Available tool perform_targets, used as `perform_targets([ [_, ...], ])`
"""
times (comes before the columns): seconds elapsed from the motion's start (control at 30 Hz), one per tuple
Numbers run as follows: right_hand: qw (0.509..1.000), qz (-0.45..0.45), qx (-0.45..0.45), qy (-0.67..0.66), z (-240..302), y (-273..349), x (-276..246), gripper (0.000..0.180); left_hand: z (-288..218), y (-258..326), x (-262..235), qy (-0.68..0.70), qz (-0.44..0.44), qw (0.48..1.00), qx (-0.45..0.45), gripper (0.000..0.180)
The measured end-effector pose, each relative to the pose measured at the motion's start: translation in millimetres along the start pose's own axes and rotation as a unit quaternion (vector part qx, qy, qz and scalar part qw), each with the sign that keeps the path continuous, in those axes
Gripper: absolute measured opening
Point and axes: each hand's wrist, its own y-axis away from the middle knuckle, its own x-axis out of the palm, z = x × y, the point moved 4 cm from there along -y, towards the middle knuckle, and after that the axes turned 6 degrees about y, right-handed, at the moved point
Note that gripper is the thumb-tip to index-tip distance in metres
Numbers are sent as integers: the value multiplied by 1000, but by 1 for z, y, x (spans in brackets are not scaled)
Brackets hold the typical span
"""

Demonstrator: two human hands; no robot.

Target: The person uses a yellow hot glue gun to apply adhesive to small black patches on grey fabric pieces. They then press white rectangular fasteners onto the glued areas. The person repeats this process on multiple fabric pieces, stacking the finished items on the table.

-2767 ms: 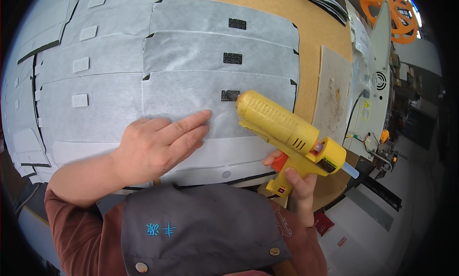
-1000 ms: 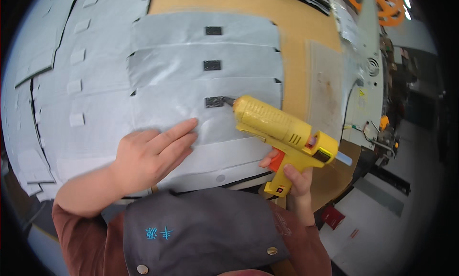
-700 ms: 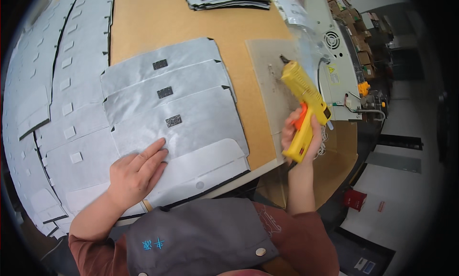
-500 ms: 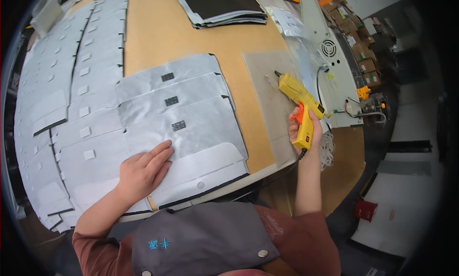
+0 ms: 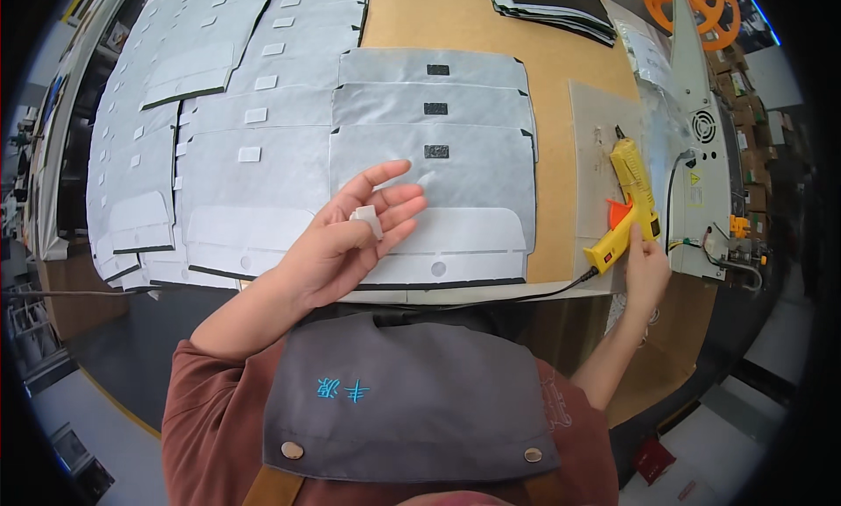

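My left hand (image 5: 355,234) is palm up above the front grey-white fabric panel (image 5: 377,169), thumb pinching a small white piece (image 5: 368,220) against the fingers. Its fingertips spread apart. Down on a clear sheet at the right, a yellow hot glue gun (image 5: 632,177) with an orange trigger points its nozzle away from me. My right hand (image 5: 646,265) is curled at the gun's handle, thumb or finger along it; part of the grip is hidden. Three overlapping panels before me each carry a dark speckled patch, the nearest dark patch (image 5: 436,152) just past my left fingertips.
More overlapping panels with white squares (image 5: 250,155) cover the left of the table. A stack of black sheets (image 5: 552,5) lies at the back. The gun's cord (image 5: 526,299) runs along the front edge. A pale machine (image 5: 701,182) stands at the right.
My left hand has lifted off the panels and turned palm up, showing the white piece. The glue gun has gone down onto the clear sheet, my right grip loosened. The view has shifted.
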Motion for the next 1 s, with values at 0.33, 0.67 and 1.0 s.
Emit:
perform_targets([
  [0.33,799,83,-514,-302,146,138,22,22,17,3,26,-86,89,992,-11,102],
  [0.67,717,-27,-649,-253,185,170,49,23,20,-2,16,-80,96,991,-40,97],
  [1.0,731,92,-576,-353,181,153,38,23,15,-14,5,-24,61,998,5,50],
])
